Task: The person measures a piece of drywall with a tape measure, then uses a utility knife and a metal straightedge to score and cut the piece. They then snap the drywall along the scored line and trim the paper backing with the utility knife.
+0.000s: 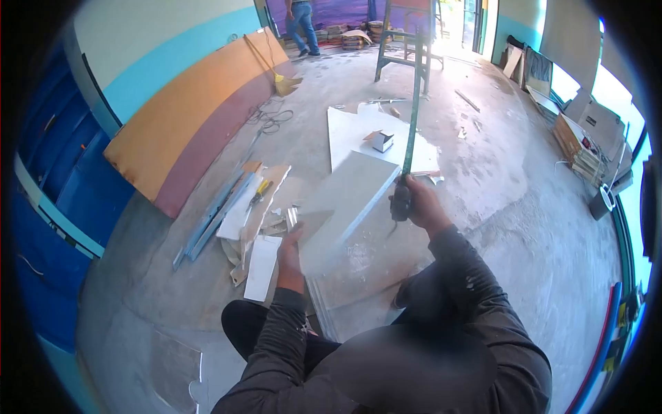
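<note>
My right hand is wrapped round a dark tape measure, whose blade stretches up and away past a white board. My left hand is closed on a small metallic piece at the board's left side; its exact shape is hard to make out. Between my hands lies the pale rectangular board, its near part blurred. Just left of my left hand is a narrow white offcut. Beyond the board, a small open box rests on a larger white sheet.
A stepladder stands ahead, and a person is at the back. Metal channels and a yellow-handled tool lie left. Orange panels lean on the wall with a broom. A bucket is at right.
</note>
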`<state>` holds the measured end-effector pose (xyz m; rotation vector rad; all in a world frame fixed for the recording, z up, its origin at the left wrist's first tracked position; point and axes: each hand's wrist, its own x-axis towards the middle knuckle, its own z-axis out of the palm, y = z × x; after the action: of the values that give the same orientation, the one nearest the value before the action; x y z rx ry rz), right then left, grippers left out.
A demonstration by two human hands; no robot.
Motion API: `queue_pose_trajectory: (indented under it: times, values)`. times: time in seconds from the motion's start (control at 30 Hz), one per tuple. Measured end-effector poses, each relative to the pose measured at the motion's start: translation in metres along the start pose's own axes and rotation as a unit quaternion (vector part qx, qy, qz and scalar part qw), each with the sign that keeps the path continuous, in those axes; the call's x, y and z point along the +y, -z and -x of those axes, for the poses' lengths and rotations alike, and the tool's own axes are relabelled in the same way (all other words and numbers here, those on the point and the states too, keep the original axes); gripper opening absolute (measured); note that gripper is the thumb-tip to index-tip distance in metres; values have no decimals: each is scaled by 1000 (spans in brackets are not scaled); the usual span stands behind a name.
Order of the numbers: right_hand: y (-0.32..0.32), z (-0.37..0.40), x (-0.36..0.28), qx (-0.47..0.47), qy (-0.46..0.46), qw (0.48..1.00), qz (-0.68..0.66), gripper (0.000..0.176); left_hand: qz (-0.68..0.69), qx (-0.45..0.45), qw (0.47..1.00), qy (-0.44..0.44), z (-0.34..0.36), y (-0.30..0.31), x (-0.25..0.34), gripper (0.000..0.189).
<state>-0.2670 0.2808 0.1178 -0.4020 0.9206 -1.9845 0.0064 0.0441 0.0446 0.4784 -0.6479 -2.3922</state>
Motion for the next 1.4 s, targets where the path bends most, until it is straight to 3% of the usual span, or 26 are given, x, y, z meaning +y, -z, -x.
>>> queue_pose_trajectory:
  times: [0.1,0.23,0.33,0.43,0.5,0.63,0.73,0.83,0.93,1.0,1.03,1.13,1.17,1.27,1.3,1.33,1.4]
  values:
    - [1,-5,-3,42,27,999,-9,30,58,-83,992,70,-7,23,-16,34]
    - [19,-28,-4,26,13,996,-87,32,145,3,976,161,15,-8,-35,42]
    - [18,-37,-6,31,0,997,-74,31,172,-39,966,189,11,0,-43,43]
    - [21,-44,-4,21,13,1000,8,28,173,-48,971,159,12,-6,-39,44]
    - [29,-53,0,-17,25,997,66,26,145,14,985,95,15,-23,-32,44]
    - [23,-55,9,45,10,988,146,28,99,123,987,37,24,-47,-26,44]
    - [24,-59,15,37,4,971,236,30,-108,33,993,37,-13,41,-47,41]
    - [12,-55,18,54,-7,937,344,31,-386,113,890,214,-15,56,-31,32]
    - [5,-51,10,75,-58,929,358,31,-534,54,826,171,-9,58,-36,30]
    - [0,-49,9,84,-80,945,307,29,-301,38,942,144,-8,70,-48,32]
    - [6,-52,10,78,-78,947,302,29,-176,28,976,125,-10,76,-54,33]
    - [14,-55,12,71,-54,952,294,29,-178,-27,978,103,-22,88,-46,42]
    - [16,-55,13,69,-44,953,293,29,-224,-29,972,60,-23,90,-47,41]
    - [-11,-46,-3,140,33,958,249,28,-281,12,959,-35,-20,75,-42,37]
    - [2,-55,-6,145,12,966,212,26,-247,55,967,-41,-20,66,-41,35]
    - [9,-53,-14,98,4,981,166,22,-213,97,971,-46,-21,61,-43,33]
    - [15,-48,-28,102,27,972,211,21,-344,93,928,-113,-28,60,-47,29]
